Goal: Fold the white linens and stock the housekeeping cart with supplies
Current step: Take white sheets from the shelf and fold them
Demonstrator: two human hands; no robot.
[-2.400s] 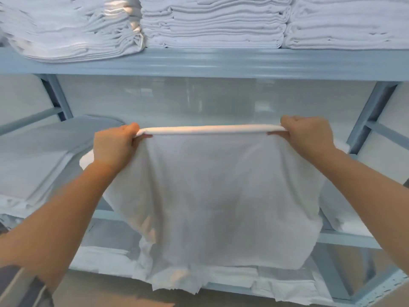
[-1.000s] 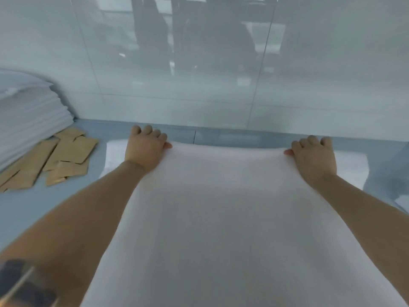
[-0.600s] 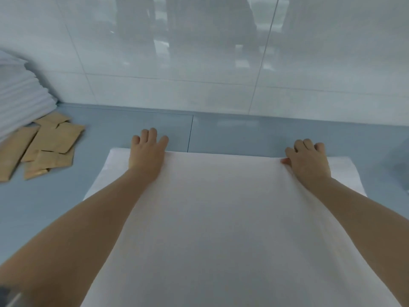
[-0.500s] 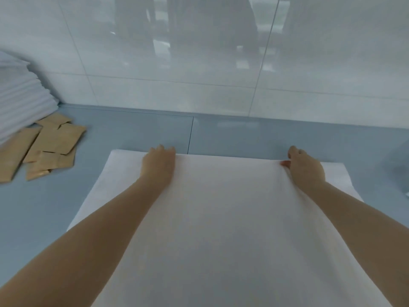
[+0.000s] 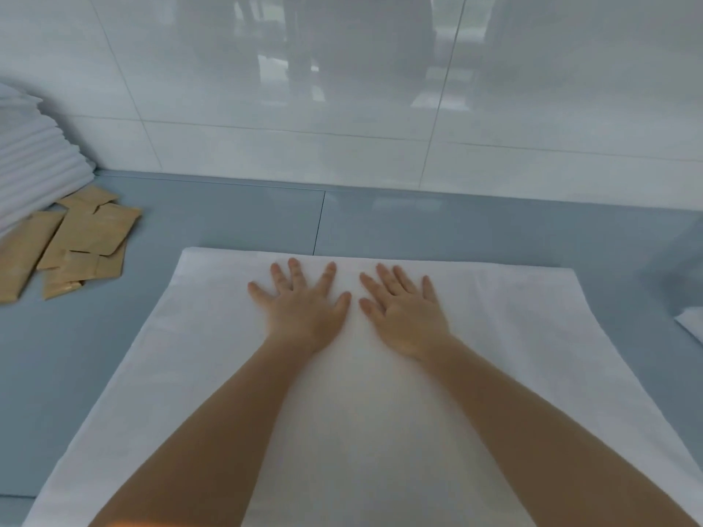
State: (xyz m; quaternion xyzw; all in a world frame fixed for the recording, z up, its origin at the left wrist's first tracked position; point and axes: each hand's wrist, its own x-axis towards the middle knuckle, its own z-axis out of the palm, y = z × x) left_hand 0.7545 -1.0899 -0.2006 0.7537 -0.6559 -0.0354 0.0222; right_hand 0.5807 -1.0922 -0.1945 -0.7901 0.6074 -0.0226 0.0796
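A white linen (image 5: 532, 336) lies spread flat on the blue-grey shelf surface (image 5: 228, 222), its far edge straight and close to the tiled wall. My left hand (image 5: 304, 310) and my right hand (image 5: 407, 317) rest palm down side by side on the middle of the linen near that far edge, fingers spread and straight. Both forearms lie over the cloth. Neither hand holds anything.
A stack of folded white linens (image 5: 34, 161) stands at the far left against the wall. Several brown paper packets (image 5: 72, 245) lie scattered in front of it. The corner of another white cloth (image 5: 692, 325) shows at the right edge.
My hands let go of the linen's far corners and slid inward to its middle, where they now lie flat with fingers spread. Earlier I held the linen up by its top edge.
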